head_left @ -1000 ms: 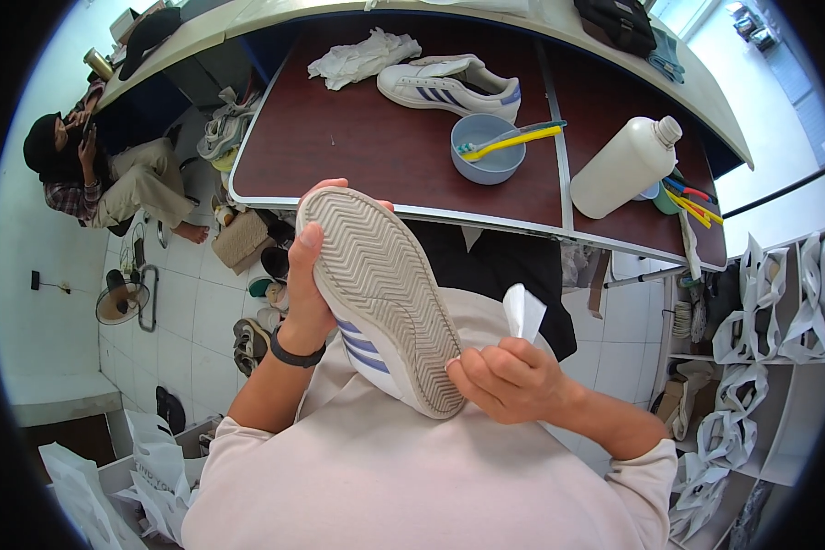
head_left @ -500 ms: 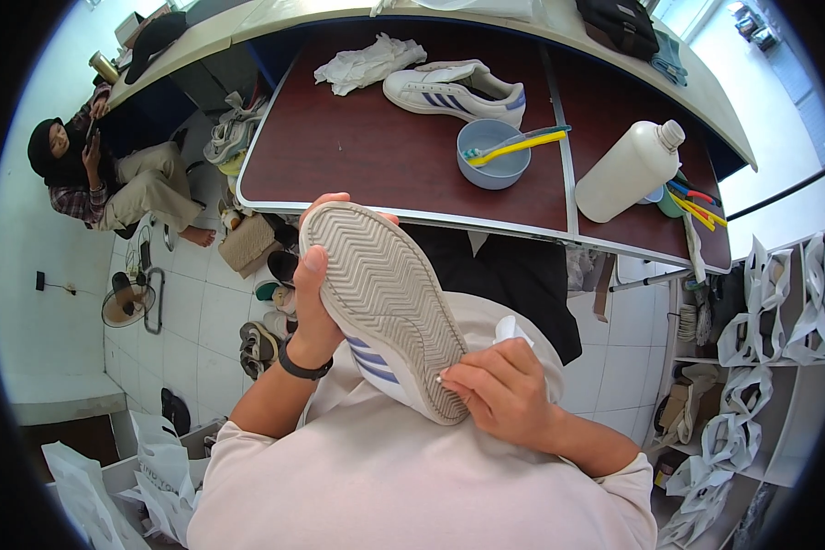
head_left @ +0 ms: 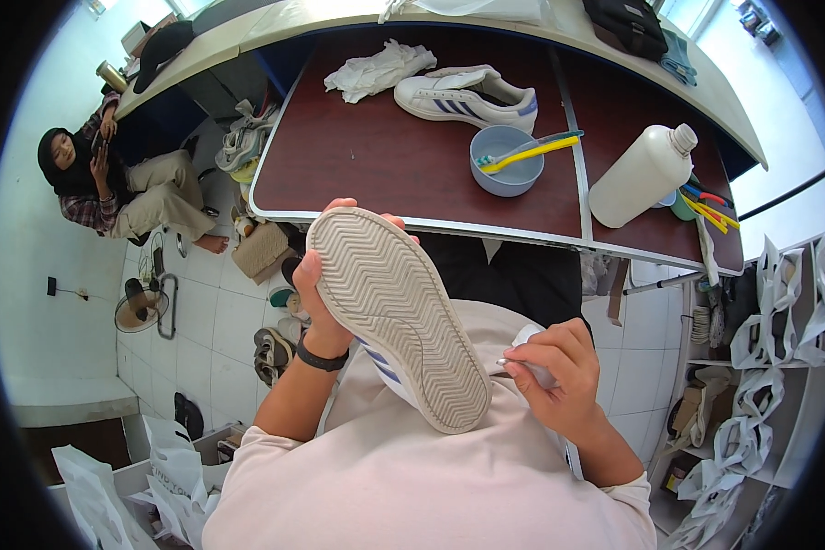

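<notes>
My left hand (head_left: pixel 323 302) grips a white sneaker (head_left: pixel 394 321) with blue stripes, its beige zigzag-tread sole turned up over my lap. My right hand (head_left: pixel 559 371), just right of the heel and apart from it, pinches a small white tissue-like item (head_left: pixel 533 341); its exact form is partly hidden by my fingers. On the maroon folding table (head_left: pixel 357 165) lie another white sneaker (head_left: pixel 458 101), crumpled white paper (head_left: pixel 371 73), a blue bowl (head_left: pixel 507 174) with brushes resting across it, a white bottle (head_left: pixel 632 179) and more coloured brushes (head_left: pixel 706 206).
A person (head_left: pixel 110 183) sits at the left holding a phone, near a fan (head_left: pixel 137 302). Several shoes (head_left: pixel 270 357) lie on the floor. A long counter (head_left: pixel 238 32) runs behind the table. Shelves with white bags (head_left: pixel 761 321) stand at right; more bags (head_left: pixel 101 495) are at lower left.
My right hand has moved from the shoe's heel out to the right, with its fingers now lifted off the sole. The view has shifted slightly.
</notes>
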The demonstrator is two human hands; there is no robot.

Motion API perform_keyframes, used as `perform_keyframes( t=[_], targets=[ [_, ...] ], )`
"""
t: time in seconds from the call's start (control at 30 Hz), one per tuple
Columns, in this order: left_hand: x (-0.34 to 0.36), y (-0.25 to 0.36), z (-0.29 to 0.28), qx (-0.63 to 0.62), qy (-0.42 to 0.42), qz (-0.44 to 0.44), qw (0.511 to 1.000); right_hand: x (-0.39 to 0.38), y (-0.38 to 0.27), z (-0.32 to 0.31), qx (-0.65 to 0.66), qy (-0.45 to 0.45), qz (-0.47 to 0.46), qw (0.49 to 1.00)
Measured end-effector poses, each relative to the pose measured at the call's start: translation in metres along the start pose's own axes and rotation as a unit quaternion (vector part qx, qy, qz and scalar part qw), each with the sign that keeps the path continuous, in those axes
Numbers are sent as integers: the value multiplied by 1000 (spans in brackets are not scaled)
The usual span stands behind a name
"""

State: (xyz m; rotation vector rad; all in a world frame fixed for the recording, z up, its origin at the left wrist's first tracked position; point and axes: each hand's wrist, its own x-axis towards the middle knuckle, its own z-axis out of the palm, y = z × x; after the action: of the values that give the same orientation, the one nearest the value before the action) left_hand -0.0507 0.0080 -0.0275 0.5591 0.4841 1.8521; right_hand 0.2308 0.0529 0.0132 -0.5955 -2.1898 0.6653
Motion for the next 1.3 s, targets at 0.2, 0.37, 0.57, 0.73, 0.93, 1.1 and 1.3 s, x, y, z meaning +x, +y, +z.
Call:
perform_keyframes(
  t=[0.2,0.37,0.57,0.73,0.93,1.1,1.3],
  targets=[
    [3,4,2,59,14,-2,998,2,0,5,-119,2,-154,981],
    [4,2,1,81,27,5,996,5,2,6,-182,-26,-243,952],
    [5,1,7,103,53,-2,993,8,6,10,-235,-40,-287,928],
    [0,0,10,134,66,-17,989,8,12,12,-313,-63,-401,859],
    [-11,5,22,147,61,-19,987,10,2,7,-274,-109,-479,827],
    [-21,11,35,181,84,13,980,-3,-8,11,-214,-118,-349,905],
    [-30,12,40,222,99,76,967,-24,-20,21,-129,-90,-159,975]
  ],
)
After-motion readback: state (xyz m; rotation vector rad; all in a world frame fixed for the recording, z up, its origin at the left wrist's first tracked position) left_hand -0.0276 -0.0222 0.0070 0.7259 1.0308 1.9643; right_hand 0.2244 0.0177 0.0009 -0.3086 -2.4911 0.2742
